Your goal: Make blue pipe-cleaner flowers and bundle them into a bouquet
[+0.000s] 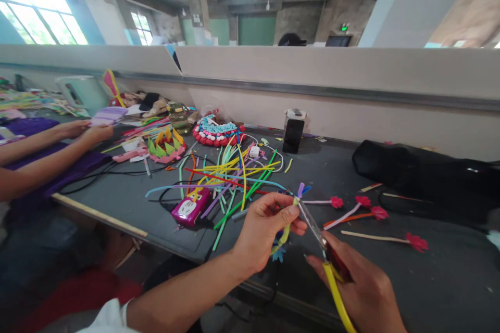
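My left hand pinches a pale yellow fuzzy stem between thumb and fingers, near the front edge of the dark table. Purple and blue stem ends stick up just above the fingertips. A blue flower-like piece hangs below this hand. My right hand is closed around scissors with yellow on the handle. Their blades point up and left, with the tips at the yellow stem by my left fingertips. Red flowers on stems lie to the right.
Loose coloured stems and a magenta power socket lie left of my hands. Behind stand a phone and a beaded ring. A black bag lies right. At left, another person's hands hold a purple striped item.
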The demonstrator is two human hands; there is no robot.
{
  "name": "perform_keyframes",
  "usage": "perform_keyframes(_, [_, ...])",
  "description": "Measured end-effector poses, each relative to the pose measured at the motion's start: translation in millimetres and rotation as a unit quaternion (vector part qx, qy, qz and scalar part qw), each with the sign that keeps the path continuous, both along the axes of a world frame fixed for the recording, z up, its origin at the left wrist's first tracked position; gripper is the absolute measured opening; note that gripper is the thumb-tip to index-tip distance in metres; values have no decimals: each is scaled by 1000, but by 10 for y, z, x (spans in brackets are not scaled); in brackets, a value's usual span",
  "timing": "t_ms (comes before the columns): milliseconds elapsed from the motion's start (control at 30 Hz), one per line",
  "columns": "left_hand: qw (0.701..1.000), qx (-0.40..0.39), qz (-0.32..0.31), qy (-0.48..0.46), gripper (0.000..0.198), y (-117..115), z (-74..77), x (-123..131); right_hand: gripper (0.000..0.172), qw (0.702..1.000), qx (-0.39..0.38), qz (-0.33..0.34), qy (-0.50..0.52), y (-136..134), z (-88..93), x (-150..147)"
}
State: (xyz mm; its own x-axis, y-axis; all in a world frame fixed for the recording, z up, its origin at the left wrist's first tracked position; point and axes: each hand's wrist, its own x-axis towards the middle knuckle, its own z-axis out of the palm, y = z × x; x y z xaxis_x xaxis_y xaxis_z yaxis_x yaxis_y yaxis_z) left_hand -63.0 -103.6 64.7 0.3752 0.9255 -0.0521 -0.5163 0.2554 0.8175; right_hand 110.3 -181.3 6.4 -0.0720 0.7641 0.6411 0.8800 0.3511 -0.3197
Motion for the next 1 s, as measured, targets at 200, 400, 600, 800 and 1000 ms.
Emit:
perform_keyframes(200, [1000, -9, 1, -6, 25, -5, 9, -1, 35, 1000, -12, 2, 12, -8, -41, -10])
perform_keyframes(400, [1000, -16, -15, -13, 21, -2, -8, -17, 33, 997, -49, 41, 52, -23, -56, -16])
perform_keyframes(600, [999, -27, -9, -15, 23, -4, 12, -12, 31, 991, -67, 69, 90, -3, 13, -46])
perform_keyframes(800, [999, -32, 6, -8, 26, -19, 49, -9, 35, 986, -101, 79, 108, -5, 30, -28])
perform_keyframes(1000, [999, -28, 18, 5, 26, -26, 61, -8, 39, 983, -108, 94, 112, 8, 45, -22])
